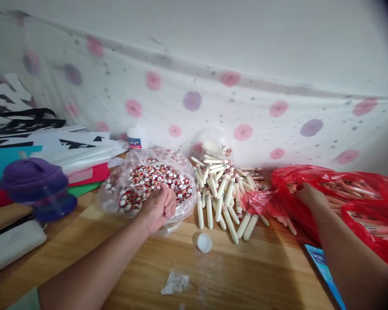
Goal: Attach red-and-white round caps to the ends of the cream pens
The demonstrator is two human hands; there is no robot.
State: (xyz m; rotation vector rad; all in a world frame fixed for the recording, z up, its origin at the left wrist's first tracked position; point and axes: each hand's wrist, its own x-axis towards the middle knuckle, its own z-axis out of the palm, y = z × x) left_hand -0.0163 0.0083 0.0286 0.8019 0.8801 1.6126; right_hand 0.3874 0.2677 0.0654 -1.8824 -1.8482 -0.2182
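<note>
My left hand (160, 206), fingers curled closed, is at the front of a clear plastic bag (190, 202) full of small red, white and brown beads (139, 189). What its fingers hold, if anything, is hidden. At the right, my right hand (310, 197) reaches to a red plastic bag (297, 172), its fingertips out of sight at the plastic. Inside that bag show many pale sticks (352, 189). Between the hands lies a loose heap of cream-coloured sticks (218, 185) with rounded ends and dark and red bands.
A small white cap (204, 243) and a crumpled scrap (175, 283) lie on the wooden table (245, 275). A phone (323, 271) lies under my right forearm. Behind the beads stands a white glue bottle (136, 137). Leftward are a purple lidded container (35, 185) and stacked sheets (80, 150).
</note>
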